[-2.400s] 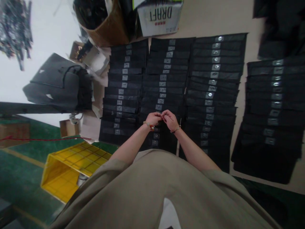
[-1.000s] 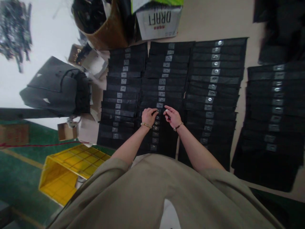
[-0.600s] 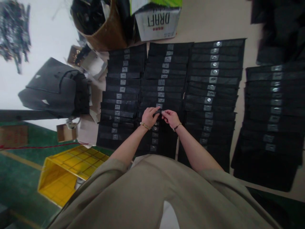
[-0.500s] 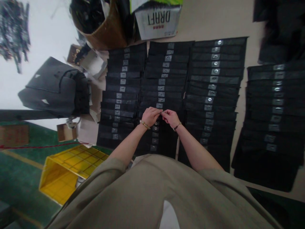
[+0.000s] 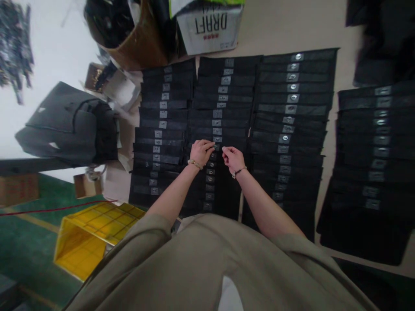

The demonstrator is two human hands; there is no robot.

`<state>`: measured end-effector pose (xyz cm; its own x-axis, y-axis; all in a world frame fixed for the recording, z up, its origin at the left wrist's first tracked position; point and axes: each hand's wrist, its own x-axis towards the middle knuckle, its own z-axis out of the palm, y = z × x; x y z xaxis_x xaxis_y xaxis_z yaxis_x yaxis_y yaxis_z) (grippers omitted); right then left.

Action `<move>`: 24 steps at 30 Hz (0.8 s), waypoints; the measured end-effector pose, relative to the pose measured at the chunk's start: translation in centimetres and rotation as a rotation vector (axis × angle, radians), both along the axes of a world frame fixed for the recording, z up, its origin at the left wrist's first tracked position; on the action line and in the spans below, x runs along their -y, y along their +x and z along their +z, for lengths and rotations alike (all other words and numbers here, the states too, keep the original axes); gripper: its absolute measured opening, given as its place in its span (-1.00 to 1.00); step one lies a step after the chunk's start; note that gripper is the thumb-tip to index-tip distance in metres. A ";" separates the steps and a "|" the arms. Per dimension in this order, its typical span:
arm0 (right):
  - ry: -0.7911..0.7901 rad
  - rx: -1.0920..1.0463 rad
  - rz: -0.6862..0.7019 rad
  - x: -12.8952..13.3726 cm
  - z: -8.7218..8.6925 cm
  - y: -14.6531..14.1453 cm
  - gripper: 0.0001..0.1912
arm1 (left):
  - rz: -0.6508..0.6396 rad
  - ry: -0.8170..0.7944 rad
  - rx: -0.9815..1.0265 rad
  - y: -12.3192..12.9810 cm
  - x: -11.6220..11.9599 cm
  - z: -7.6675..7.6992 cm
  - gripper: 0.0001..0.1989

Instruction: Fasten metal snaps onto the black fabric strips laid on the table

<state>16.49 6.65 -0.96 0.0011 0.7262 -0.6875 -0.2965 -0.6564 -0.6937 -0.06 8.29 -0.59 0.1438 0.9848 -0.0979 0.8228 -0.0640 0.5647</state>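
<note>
Rows of overlapping black fabric pieces [image 5: 223, 115] lie on the table, each bearing a small grey label patch [image 5: 217, 122]. My left hand [image 5: 201, 153] rests over the second column from the left, its fingertips at one of the label patches; whether it holds anything there is too small to tell. Just to its right, my right hand [image 5: 234, 160] is raised over the same column with thumb and index finger pinched together. Anything between those fingertips is too small to make out. A gap separates the two hands.
Behind the columns stand a brown carton [image 5: 139, 47] of black items and a white box [image 5: 210, 30]. Grey folded fabric [image 5: 65, 125] and small open boxes [image 5: 86, 185] are at the left, above a yellow crate [image 5: 97, 224]. Another black stack [image 5: 366, 172] lies right.
My hands were touching at the fingertips and are now apart. The left one has shifted slightly left and away from me. The whole view has shifted a little.
</note>
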 end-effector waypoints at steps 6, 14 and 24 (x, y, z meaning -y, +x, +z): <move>0.043 -0.018 0.095 -2.3 0.4 0.8 -0.69 | -0.006 0.017 -0.014 0.0 0.0 -0.7 -0.74; 0.075 0.003 0.159 -2.0 -0.2 1.1 -0.73 | -0.055 0.003 -0.073 -0.1 -0.2 -0.1 -0.63; 0.077 0.002 0.242 -2.0 -0.3 1.3 -0.67 | -0.125 0.009 0.021 0.9 0.2 0.3 -0.75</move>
